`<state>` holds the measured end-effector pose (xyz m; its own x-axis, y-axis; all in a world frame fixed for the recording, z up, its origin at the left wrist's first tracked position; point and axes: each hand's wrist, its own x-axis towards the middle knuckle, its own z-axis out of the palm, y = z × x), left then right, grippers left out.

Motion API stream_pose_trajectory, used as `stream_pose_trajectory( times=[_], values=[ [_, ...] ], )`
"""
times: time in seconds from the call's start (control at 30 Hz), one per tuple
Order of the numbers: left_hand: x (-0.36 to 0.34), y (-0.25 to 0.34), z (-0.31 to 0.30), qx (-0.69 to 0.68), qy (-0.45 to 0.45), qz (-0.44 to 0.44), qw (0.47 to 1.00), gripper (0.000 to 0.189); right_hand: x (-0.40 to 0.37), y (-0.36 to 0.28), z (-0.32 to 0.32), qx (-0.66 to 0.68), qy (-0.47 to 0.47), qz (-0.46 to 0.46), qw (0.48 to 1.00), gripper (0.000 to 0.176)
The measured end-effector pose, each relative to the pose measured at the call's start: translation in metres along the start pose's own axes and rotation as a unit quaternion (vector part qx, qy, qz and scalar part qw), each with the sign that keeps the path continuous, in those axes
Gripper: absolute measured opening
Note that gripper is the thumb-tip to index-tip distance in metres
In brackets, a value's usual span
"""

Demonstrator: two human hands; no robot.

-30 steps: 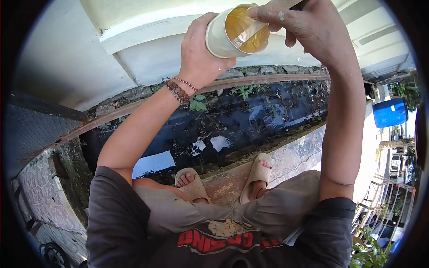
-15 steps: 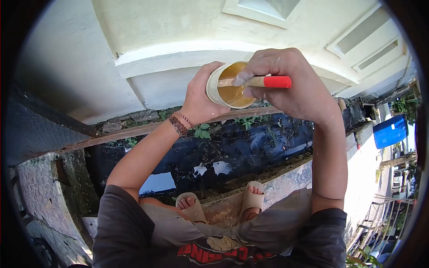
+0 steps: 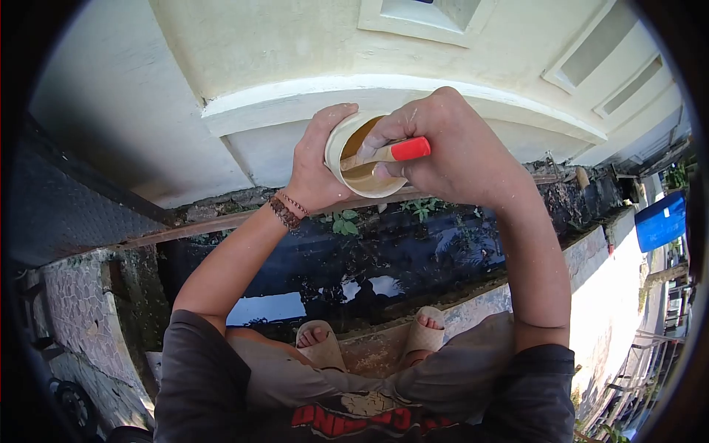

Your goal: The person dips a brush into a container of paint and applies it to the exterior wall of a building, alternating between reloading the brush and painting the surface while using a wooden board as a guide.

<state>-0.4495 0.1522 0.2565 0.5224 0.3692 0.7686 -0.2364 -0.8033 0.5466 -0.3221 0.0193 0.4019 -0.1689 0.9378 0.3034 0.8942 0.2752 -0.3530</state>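
Observation:
My left hand [image 3: 319, 159] is wrapped round the side of a cream paint can [image 3: 334, 151], whose open mouth tilts toward me. Yellowish colour coats the can's inside. In my right hand [image 3: 436, 148], fingers and thumb pinch a paintbrush [image 3: 410, 148] with a red-tipped handle. The brush's lower end reaches down inside the can, so its bristles are hidden. Pale paint smears show on the right fingertips.
A cream wall [image 3: 295, 59] with a white ledge [image 3: 384, 85] rises ahead. Below me runs a ditch of dark water [image 3: 413, 251], with small plants [image 3: 343, 221] along its far edge. My sandalled feet [image 3: 422, 332] stand on the near edge. A blue barrel [image 3: 661, 221] is at right.
The can, both hands and the brush have shifted left and slightly down in view. My right hand and the brush now sit deeper in the can's mouth.

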Motion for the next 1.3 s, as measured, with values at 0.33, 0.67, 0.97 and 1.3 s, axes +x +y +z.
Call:
stream_pose_trajectory(
  times=[0.33,0.67,0.97,1.3],
  values=[
    [-0.001,0.011,-0.011,0.077,-0.027,-0.032,0.996,0.085,-0.014,0.01,-0.001,0.077,0.129,-0.096,0.984,0.022],
    [0.012,0.024,-0.008,0.032,-0.11,-0.12,0.986,0.084,-0.035,0.03,0.007,-0.019,0.153,-0.134,0.979,0.028],
    [0.013,0.021,-0.012,-0.066,-0.143,-0.147,0.976,0.089,-0.046,0.021,-0.013,-0.077,0.123,-0.165,0.976,0.027],
    [0.006,0.014,-0.027,-0.127,-0.13,-0.17,0.968,0.089,-0.045,0.015,-0.003,-0.121,0.133,-0.185,0.966,0.028]
  ],
)
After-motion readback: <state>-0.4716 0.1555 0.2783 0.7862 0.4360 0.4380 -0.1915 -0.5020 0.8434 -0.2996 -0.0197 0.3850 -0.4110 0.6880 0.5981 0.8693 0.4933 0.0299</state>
